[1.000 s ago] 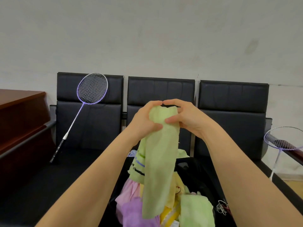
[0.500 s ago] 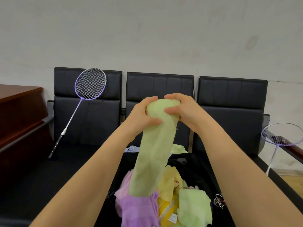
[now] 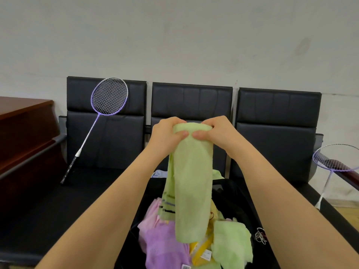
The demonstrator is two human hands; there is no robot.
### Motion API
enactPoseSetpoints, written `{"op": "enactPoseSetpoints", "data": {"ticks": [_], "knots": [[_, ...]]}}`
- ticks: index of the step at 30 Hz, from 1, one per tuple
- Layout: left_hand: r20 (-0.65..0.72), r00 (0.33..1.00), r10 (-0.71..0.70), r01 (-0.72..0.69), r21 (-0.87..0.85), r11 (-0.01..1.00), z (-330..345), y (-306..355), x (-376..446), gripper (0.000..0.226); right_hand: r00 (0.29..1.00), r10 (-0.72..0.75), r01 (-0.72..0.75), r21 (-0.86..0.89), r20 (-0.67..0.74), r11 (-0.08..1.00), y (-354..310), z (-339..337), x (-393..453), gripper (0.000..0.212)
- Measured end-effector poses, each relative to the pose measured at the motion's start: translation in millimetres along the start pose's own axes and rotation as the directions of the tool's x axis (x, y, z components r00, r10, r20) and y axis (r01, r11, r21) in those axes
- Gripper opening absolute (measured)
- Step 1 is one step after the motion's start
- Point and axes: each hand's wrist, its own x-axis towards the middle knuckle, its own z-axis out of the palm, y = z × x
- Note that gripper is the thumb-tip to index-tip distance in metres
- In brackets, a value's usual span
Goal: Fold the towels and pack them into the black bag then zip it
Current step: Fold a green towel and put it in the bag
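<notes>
A light green towel point(image 3: 191, 183) hangs doubled over in front of me. My left hand point(image 3: 165, 133) and my right hand point(image 3: 217, 133) both grip its top fold, thumbs almost touching. Below it the black bag point(image 3: 231, 199) lies open on the middle seat, largely covered by loose towels: a purple one point(image 3: 163, 243), a pink one point(image 3: 153, 212), a yellow one point(image 3: 202, 249) and another green one point(image 3: 231, 243). The hanging towel's lower end reaches down over this pile.
Three black chairs point(image 3: 275, 121) stand in a row against the wall. A purple badminton racket point(image 3: 108, 98) leans on the left chair, another racket point(image 3: 338, 158) at the right edge. A brown wooden desk point(image 3: 23, 129) is at left. A metal key ring point(image 3: 260, 235) lies by the bag.
The towel has been shifted in my hands; its striped hem now shows again behind the front layer, and my thumbs have come closer together on the fold.
</notes>
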Motion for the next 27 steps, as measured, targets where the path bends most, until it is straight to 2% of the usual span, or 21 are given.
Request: {"op": "enactPoseSetpoints", "data": {"ticks": [2,5,8,10,12,14,16,17,19,21,23,25,27], "knots": [[0.011,1.000,0.005,-0.005,-0.018,1.000,-3,0,0,0.020,0.999,-0.037,0.037,0.005,-0.006,0.999,0,-2,-1,0.019],[0.029,0.999,0.014,-0.011,-0.129,0.992,-8,-1,-1,0.007,0.998,-0.056,0.052,0.141,0.023,0.989,0,-5,-6,0.037],[0.020,0.999,0.035,-0.030,-0.203,0.979,-12,-1,1,0.007,0.996,-0.065,0.035,0.384,0.065,0.923,-1,1,-9,0.021],[0.028,0.999,0.029,-0.020,-0.292,0.956,-11,-1,1,0.005,0.997,-0.033,-0.015,0.574,0.072,0.819,-2,6,-9,0.023],[0.054,0.998,-0.019,0.043,-0.468,0.883,-7,-5,-1,0.022,0.997,-0.011,-0.043,0.682,0.075,0.730,-4,9,-10,0.023],[0.119,0.992,-0.051,0.111,-0.584,0.804,0,-15,-6,0.050,0.996,0.017,-0.077,0.734,0.088,0.675,-5,11,-10,0.019],[0.258,0.964,-0.067,0.210,-0.579,0.788,11,-28,-15,0.076,0.994,0.055,-0.110,0.773,0.096,0.625,-6,12,-11,0.017],[0.350,0.933,-0.083,0.275,-0.544,0.793,17,-34,-22,0.080,0.992,0.078,-0.127,0.788,0.101,0.603,-6,12,-11,0.016],[0.478,0.870,-0.122,0.369,-0.465,0.805,29,-44,-37,0.068,0.986,0.124,-0.165,0.804,0.114,0.571,-4,11,-13,0.016],[0.485,0.856,-0.178,0.429,-0.475,0.768,40,-52,-50,0.038,0.975,0.193,-0.196,0.818,0.107,0.541,2,10,-14,0.017],[0.459,0.856,-0.237,0.484,-0.553,0.678,47,-53,-61,0.012,0.958,0.270,-0.221,0.848,0.096,0.482,13,12,-15,0.020],[0.431,0.859,-0.275,0.501,-0.601,0.623,49,-51,-67,0.009,0.946,0.302,-0.248,0.864,0.119,0.438,27,17,-19,0.029],[0.406,0.858,-0.315,0.512,-0.621,0.594,51,-49,-71,0.011,0.940,0.278,-0.304,0.858,0.199,0.415,45,28,-29,0.046]]}}
